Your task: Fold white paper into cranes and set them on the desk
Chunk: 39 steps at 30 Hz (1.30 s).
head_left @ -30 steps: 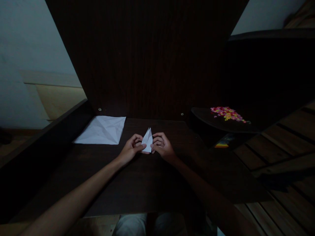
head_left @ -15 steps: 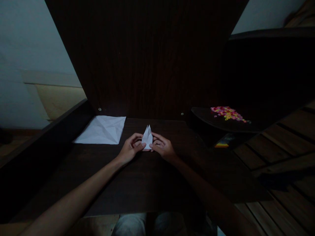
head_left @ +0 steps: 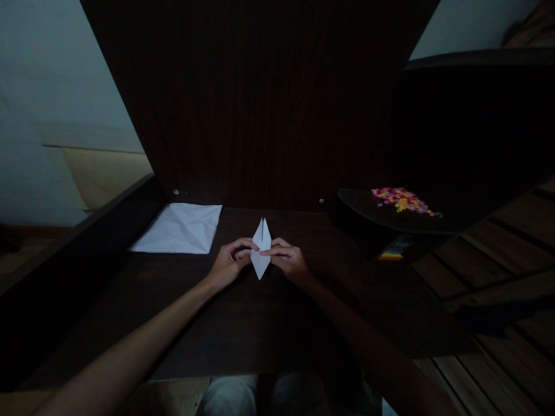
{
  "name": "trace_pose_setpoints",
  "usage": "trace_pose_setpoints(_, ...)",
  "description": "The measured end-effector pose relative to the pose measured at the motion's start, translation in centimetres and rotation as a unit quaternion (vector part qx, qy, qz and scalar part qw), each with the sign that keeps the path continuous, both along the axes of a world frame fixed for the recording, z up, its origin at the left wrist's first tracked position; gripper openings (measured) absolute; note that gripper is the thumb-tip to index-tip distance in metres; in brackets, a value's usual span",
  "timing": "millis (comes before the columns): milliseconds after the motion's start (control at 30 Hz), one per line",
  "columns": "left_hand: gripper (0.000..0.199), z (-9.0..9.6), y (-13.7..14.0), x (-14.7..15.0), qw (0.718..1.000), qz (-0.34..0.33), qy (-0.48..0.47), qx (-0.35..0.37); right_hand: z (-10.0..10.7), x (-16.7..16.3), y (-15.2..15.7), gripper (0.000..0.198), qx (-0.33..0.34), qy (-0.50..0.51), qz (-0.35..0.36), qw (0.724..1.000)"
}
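Observation:
A small piece of folded white paper (head_left: 261, 267) is held between my two hands over the dark tabletop. It has a long diamond shape, with two narrow points side by side at the far end and one point towards me. My left hand (head_left: 230, 259) grips its left edge, a fingertip lying on the front face. From the right, my right hand (head_left: 289, 261) pinches it, with the index finger laid across its middle. The fingers behind the paper are partly hidden.
Creased white sheets (head_left: 180, 228) lie at the back left of the dark table (head_left: 234, 335). On a curved side shelf (head_left: 355, 202) to the right is a heap of small pink, red and yellow pieces (head_left: 403, 200). A dark upright panel (head_left: 260, 104) rises behind the tabletop.
The folded paper has gone from a short shape with its points up to a longer diamond, its lower point now showing towards me. My fingers have shifted onto its front face.

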<state>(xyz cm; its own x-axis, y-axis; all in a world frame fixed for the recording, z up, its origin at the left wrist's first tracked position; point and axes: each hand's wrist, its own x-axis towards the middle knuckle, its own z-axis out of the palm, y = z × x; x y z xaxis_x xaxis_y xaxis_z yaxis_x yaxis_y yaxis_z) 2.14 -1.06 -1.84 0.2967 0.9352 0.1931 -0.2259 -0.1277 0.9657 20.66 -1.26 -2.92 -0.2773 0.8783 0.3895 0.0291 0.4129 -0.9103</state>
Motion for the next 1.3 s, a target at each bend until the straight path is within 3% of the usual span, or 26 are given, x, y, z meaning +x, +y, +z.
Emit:
trace_pose_setpoints(400,0.029,0.7,-0.42,0.11,0.995,0.025,0.01,-0.093,-0.61,-0.12,0.14,0.018,-0.019,0.049,0.002,0.999)
trace_pose_setpoints(667,0.034,0.84,-0.46,0.0,0.997,0.013,0.005,-0.07,-0.52,-0.04,0.24,0.017,-0.012,0.041,-0.009,0.999)
trace_pose_setpoints(900,0.031,0.3,-0.11,0.28,0.997,0.023,-0.017,-0.077,-0.41,-0.64,0.2,0.037,-0.08,0.075,-0.035,0.993)
trace_pose_setpoints(1300,0.037,-0.09,0.09,0.48,0.997,-0.016,-0.047,-0.067,-0.28,-0.53,0.38,0.046,-0.102,0.098,-0.026,0.99)
